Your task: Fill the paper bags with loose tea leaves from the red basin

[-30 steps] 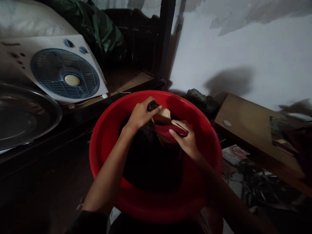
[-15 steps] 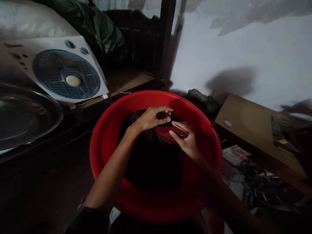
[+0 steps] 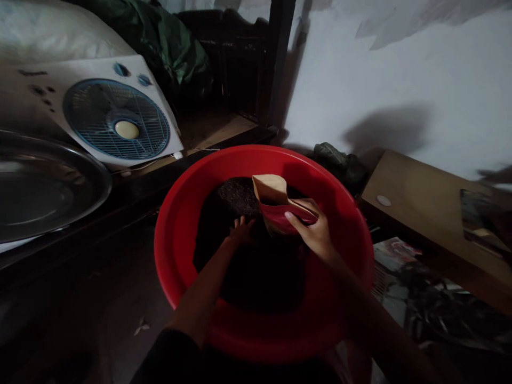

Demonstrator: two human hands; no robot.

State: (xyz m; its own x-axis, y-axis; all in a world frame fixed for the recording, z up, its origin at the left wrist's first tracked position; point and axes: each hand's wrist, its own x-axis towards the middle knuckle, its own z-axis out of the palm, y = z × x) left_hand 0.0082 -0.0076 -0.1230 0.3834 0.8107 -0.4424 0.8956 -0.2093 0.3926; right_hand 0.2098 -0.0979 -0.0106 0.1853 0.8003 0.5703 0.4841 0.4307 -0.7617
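A large red plastic tub holds a heap of dark, loose, crumbly material, whose kind I cannot make out. My right hand is closed on a small paper bag, red outside and tan inside, over the heap. The bag's mouth gapes open and its inside is in shadow. My left hand is down at the dark material, left of the bag, with its fingers apart; deep shade hides part of it.
A white box fan with a blue grille stands at the left, beside a wide metal basin. On the right are a wooden board with a small white disc and clutter below. A pale wall rises behind.
My left hand has let go of the bag's mouth and moved down to the dark material. The bag's tan inside now shows. My right hand keeps its hold, and the view has shifted slightly.
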